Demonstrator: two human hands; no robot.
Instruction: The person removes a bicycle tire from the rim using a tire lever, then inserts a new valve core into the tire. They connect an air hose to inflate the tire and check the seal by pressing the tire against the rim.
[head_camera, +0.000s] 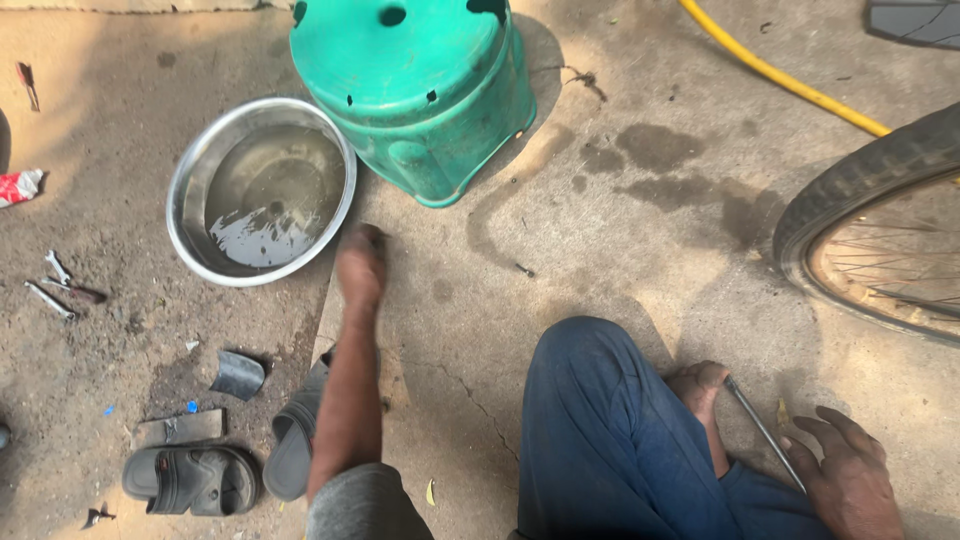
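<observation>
The round shiny steel basin sits on the concrete floor, holding a shallow pool of murky water, and touches the overturned green plastic tub beside it. The left hand reaches out just beside the basin's rim, fingers curled down against the floor, gripping nothing that shows. The right hand rests open on the floor, fingers spread over the end of a thin metal rod, near the bicycle wheel.

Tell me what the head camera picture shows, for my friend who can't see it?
A person sits on concrete, left hand reaching beside a steel bowl of water, right hand resting by a thin metal rod. An upturned green stool, sandals and a bicycle wheel are around.
</observation>
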